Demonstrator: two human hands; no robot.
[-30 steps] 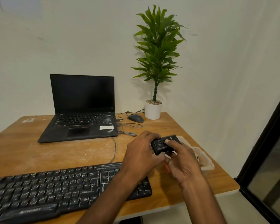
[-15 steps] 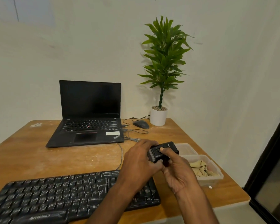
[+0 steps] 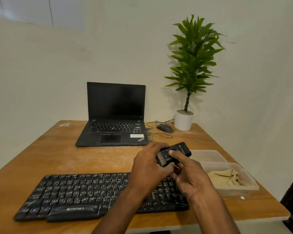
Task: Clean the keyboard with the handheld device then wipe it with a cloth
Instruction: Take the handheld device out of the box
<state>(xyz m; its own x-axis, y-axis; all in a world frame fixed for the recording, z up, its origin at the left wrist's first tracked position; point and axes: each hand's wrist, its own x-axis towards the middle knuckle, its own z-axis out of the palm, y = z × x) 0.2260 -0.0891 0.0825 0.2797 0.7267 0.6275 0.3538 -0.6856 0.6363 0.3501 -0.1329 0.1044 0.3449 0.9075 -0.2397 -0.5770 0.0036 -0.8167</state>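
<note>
Holding the handheld device (image 3: 173,153) with both hands above the right end of the keyboard (image 3: 85,193), I note: left hand (image 3: 149,168) fingers curled round its brush end, right hand (image 3: 191,176) gripping beneath, thumb on top. Cloth (image 3: 228,179) lies in a tub (image 3: 254,184) on the surface (image 3: 74,159).

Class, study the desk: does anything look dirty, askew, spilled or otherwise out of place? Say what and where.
The keyboard has pale grime on its keys. The wooden table shows whitish dusty smears in front of the laptop. A small white scrap lies beside the plastic tub holding a crumpled cloth. Nothing is toppled.
</note>
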